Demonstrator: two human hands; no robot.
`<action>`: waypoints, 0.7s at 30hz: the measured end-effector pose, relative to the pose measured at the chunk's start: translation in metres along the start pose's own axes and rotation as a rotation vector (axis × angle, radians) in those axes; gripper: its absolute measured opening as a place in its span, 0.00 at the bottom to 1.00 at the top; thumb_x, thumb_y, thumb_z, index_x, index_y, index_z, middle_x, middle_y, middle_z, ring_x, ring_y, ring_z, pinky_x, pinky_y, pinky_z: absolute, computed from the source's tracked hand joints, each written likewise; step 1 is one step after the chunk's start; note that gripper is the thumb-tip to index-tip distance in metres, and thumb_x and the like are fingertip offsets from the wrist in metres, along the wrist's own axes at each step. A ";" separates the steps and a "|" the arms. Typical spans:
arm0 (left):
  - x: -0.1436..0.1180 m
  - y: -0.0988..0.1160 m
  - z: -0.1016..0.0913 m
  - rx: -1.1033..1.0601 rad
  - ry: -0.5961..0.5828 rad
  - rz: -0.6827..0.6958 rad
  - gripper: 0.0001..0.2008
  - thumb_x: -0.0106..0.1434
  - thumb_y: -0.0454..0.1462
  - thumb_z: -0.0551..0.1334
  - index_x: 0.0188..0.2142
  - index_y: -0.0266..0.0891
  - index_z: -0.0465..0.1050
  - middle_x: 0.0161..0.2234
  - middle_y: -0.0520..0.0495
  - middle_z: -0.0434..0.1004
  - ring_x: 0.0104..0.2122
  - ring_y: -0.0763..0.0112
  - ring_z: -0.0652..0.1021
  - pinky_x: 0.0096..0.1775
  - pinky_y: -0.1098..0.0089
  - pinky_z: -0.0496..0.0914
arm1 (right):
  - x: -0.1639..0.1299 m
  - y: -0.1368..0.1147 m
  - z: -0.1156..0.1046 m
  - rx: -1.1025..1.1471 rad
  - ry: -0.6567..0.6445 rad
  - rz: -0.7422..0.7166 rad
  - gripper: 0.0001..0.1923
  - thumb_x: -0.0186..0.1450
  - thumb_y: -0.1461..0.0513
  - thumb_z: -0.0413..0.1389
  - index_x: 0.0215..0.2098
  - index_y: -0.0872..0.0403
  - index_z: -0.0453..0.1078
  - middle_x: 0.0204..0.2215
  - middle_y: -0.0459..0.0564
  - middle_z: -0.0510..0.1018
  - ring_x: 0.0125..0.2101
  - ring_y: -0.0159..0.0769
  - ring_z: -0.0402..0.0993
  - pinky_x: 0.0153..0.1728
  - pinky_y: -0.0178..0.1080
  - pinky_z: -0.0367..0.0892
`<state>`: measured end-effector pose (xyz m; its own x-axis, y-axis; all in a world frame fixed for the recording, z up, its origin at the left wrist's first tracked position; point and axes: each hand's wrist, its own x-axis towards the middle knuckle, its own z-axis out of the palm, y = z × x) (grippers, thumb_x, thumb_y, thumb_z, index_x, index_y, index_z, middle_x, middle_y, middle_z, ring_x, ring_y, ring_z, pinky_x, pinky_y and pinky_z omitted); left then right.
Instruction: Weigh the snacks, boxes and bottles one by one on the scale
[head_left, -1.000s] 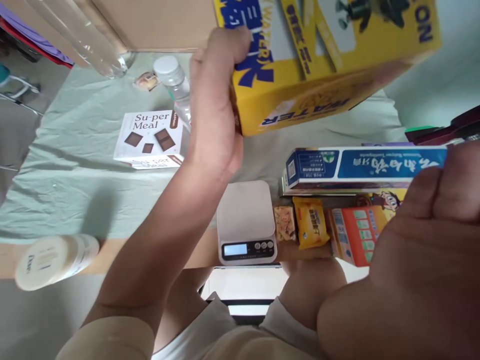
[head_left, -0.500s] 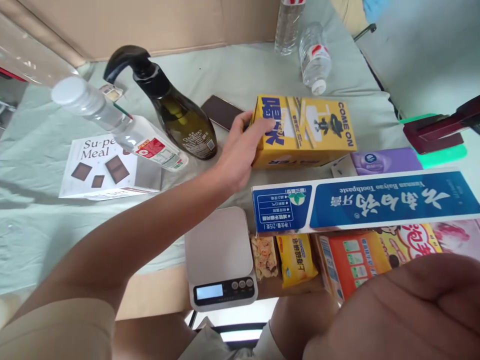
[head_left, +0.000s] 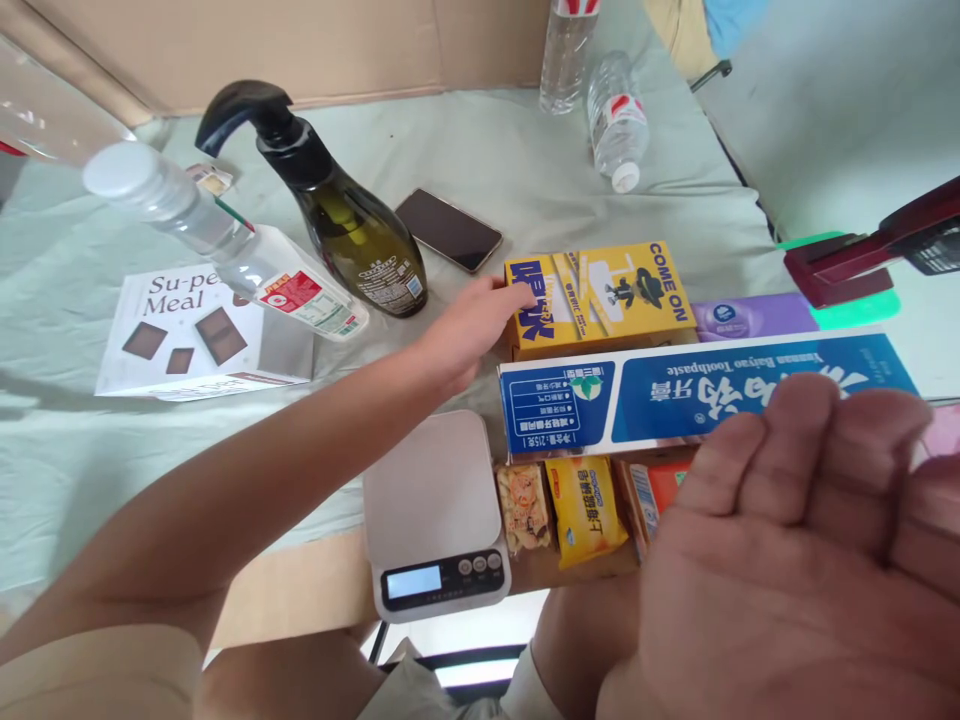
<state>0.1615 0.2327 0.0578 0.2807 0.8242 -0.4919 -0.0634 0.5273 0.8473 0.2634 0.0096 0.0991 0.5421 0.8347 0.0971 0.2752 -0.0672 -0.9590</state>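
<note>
My left hand (head_left: pixel 475 328) is closed on the left end of a yellow box (head_left: pixel 622 290) printed "COME ON", its thumb on the top face. The box lies just behind a long blue toothpaste box (head_left: pixel 675 400), close against it. Close to the camera at the lower right, my right hand (head_left: pixel 787 560) is open, palm up and fingers stretched, with nothing in it. It covers part of the toothpaste box and most of an orange pack (head_left: pixel 664 485). To the left of the toothpaste box is a white kitchen scale (head_left: pixel 435 490) with a lit display.
Left stand a pump bottle (head_left: pixel 352 230), a clear bottle (head_left: pixel 225 240) and a white "Su-per Meal" box (head_left: pixel 161 345). A phone (head_left: pixel 450 230) lies behind my left hand. Near the scale are a yellow packet (head_left: pixel 585 510) and a snack pack (head_left: pixel 525 505). Two water bottles (head_left: pixel 619 120) are at the back.
My left hand has brought the yellow box down and towards me, beside the toothpaste box, uncovering more of the phone. My right hand has risen into view with its fingers showing.
</note>
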 end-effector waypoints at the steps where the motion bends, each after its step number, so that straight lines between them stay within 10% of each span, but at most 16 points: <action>1: -0.001 0.001 -0.002 -0.001 0.009 0.040 0.03 0.63 0.31 0.66 0.35 0.40 0.74 0.35 0.47 0.84 0.39 0.65 0.83 0.45 0.66 0.78 | 0.003 -0.003 0.002 0.086 0.064 0.009 0.25 0.72 0.45 0.42 0.64 0.09 0.60 0.76 0.19 0.56 0.79 0.45 0.50 0.75 0.72 0.64; 8: -0.075 0.024 -0.035 -0.033 0.007 0.473 0.10 0.63 0.28 0.62 0.28 0.41 0.77 0.28 0.50 0.75 0.32 0.72 0.77 0.37 0.71 0.72 | 0.010 -0.023 0.011 0.265 0.193 0.132 0.22 0.71 0.54 0.49 0.50 0.14 0.76 0.71 0.19 0.64 0.80 0.41 0.44 0.76 0.69 0.64; 14: -0.170 0.002 -0.089 0.033 -0.174 0.754 0.14 0.62 0.24 0.59 0.29 0.44 0.76 0.25 0.49 0.75 0.27 0.69 0.76 0.29 0.66 0.69 | -0.012 -0.053 0.055 0.336 0.276 0.109 0.20 0.65 0.61 0.58 0.43 0.22 0.77 0.57 0.38 0.78 0.56 0.44 0.76 0.60 0.64 0.77; 21: -0.194 -0.029 -0.157 0.110 0.218 0.887 0.16 0.54 0.22 0.54 0.23 0.41 0.72 0.20 0.52 0.66 0.21 0.73 0.65 0.24 0.67 0.56 | -0.050 -0.069 0.122 0.507 0.196 0.058 0.16 0.54 0.70 0.67 0.31 0.41 0.75 0.29 0.45 0.70 0.28 0.35 0.66 0.31 0.46 0.67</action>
<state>-0.0415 0.0902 0.0973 -0.0148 0.9438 0.3301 -0.0741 -0.3302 0.9410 0.1204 0.0387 0.1277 0.6960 0.7169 0.0417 -0.1508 0.2027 -0.9676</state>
